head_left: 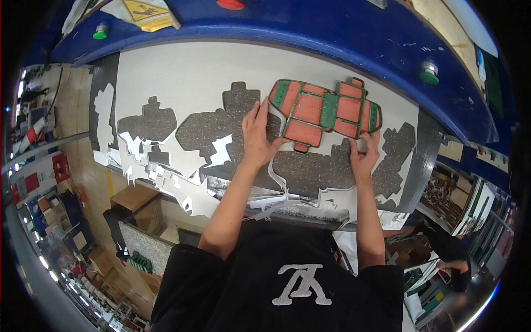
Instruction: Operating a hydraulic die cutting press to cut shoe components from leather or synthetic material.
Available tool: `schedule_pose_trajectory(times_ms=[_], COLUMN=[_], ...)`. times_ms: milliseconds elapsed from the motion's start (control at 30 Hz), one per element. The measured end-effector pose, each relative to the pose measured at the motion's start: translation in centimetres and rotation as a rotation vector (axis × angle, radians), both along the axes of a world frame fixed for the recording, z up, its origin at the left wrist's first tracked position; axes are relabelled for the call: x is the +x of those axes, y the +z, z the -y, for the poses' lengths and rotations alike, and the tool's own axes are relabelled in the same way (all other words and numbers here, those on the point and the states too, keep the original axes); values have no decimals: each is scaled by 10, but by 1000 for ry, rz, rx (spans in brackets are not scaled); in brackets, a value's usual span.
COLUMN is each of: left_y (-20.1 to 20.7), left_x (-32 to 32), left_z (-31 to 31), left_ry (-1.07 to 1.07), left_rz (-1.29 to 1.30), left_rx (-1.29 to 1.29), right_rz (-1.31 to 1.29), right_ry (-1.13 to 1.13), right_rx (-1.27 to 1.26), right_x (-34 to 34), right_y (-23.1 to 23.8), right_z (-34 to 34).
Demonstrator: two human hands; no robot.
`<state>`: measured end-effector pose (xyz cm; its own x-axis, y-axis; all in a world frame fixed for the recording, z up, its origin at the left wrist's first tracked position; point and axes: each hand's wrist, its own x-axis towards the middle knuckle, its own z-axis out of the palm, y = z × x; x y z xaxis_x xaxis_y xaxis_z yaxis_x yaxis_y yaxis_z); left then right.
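Note:
A cutting die [305, 107] with a green frame and red pads lies tilted on a pale sheet [182, 66]. My left hand [256, 137] grips its left end, with the fingers along the edge and the thumb under the lower corner. At its lower right edge, the fingers and thumb of my right hand [365, 156] hold the frame. Below and left of the die, die-shaped openings in the sheet show the dark speckled board [218, 130] underneath. Between my forearms, thin curved strips of the sheet [278, 177] remain around these openings.
A blue machine beam [265, 27] with green buttons [429, 72] spans the far side. Torn white scraps [177, 185] hang over the near left edge. A cardboard box [135, 199] stands below left. Another person's arm [454, 265] shows at lower right.

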<state>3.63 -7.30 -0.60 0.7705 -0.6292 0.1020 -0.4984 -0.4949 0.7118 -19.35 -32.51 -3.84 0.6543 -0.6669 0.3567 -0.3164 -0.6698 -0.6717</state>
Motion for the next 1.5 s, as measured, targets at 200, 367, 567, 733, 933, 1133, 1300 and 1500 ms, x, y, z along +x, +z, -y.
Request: schedule_pose_trajectory(times_ms=[200, 367, 567, 733, 933, 1133, 1300, 1500], left_y=[-1, -3, 0, -3, 0, -4, -8, -8], left_x=[-2, -5, 1, 2, -1, 1, -1, -1], left_z=[-3, -1, -4, -6, -2, -5, -3, -3], left_ry=[14, 12, -22, -20, -31, -34, -30, -32], left_rz=[16, 3, -25, -51, -39, 14, 53, 41], left_rx=[-20, -28, -34, -58, -50, -39, -39, -11], right_rz=[33, -18, -60, -20, -47, -29, -11, 6], right_ry=[13, -5, -21, -21, -22, -22, 13, -6], right_rx=[33, 51, -29, 25, 20, 66, 12, -63], right_x=[4, -5, -5, 1, -7, -2, -1, 2], right_y=[4, 2, -5, 0, 1, -1, 5, 6], right_z=[-4, 1, 1, -5, 1, -3, 0, 1])
